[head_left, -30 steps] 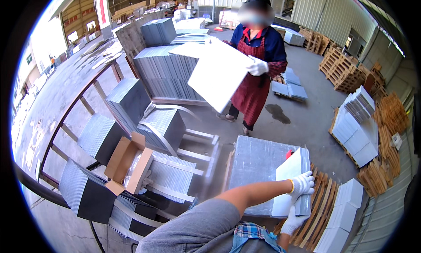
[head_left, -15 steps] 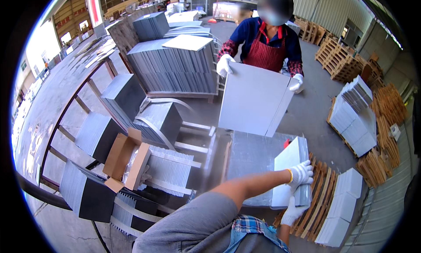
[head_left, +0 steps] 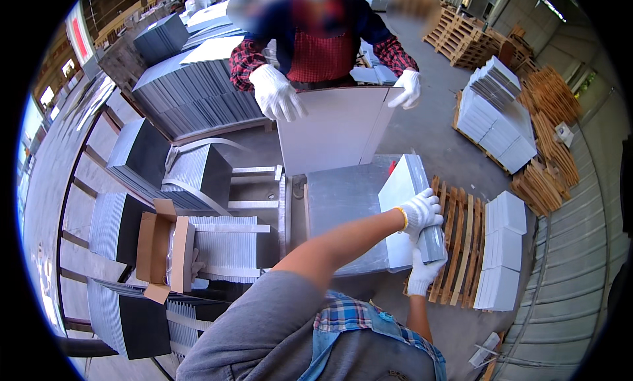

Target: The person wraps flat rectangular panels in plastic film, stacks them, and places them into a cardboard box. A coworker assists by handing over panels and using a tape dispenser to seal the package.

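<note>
A bundle of white panels (head_left: 394, 195), partly covered in clear film, stands on a grey film-covered slab (head_left: 339, 190) in front of me. My left hand (head_left: 422, 213), in a white knitted glove with a yellow cuff, reaches across and is closed over the bundle's right edge. Lower on that edge, at the near corner, my right hand (head_left: 424, 275) grips the bundle in a similar glove; some of its fingers are hidden. Opposite me, a co-worker's gloved hands (head_left: 277, 94) are at the top edge of a large white panel (head_left: 333, 127) standing upright near the slab's far side.
On the left, an open cardboard box (head_left: 158, 249) sits among strapped stacks of grey panels (head_left: 227, 246) on a metal frame. Wooden slats (head_left: 455, 242) and stacked white blocks (head_left: 502, 249) lie to the right. Farther off are a loaded pallet (head_left: 496, 120) and piled wooden pallets (head_left: 461, 34).
My view has shifted, and my hands stay on the bundle. The co-worker has come closer and leans forward; the large panel is lower, and the co-worker's hands have shifted along its top edge.
</note>
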Action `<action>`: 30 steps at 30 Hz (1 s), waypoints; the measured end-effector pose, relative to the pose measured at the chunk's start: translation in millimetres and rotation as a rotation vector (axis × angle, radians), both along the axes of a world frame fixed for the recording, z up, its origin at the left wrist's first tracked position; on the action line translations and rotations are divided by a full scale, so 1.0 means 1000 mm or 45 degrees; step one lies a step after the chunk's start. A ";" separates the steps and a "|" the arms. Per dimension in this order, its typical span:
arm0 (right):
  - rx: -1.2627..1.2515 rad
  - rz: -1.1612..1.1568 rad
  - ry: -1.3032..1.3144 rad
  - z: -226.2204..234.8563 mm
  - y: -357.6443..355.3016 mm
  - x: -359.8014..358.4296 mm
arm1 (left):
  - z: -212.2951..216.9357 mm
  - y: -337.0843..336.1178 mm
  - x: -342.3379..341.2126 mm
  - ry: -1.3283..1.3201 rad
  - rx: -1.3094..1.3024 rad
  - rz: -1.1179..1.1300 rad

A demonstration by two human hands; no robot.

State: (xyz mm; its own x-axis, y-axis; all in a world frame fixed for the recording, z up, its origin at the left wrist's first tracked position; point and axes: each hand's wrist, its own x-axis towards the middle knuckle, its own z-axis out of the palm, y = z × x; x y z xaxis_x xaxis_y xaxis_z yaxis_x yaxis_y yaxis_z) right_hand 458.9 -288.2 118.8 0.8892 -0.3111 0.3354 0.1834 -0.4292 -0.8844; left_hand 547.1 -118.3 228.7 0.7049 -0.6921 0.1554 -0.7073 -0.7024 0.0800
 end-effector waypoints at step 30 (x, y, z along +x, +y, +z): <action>0.137 0.071 0.099 -0.009 -0.010 0.000 | 0.001 -0.005 0.007 -0.003 0.041 -0.018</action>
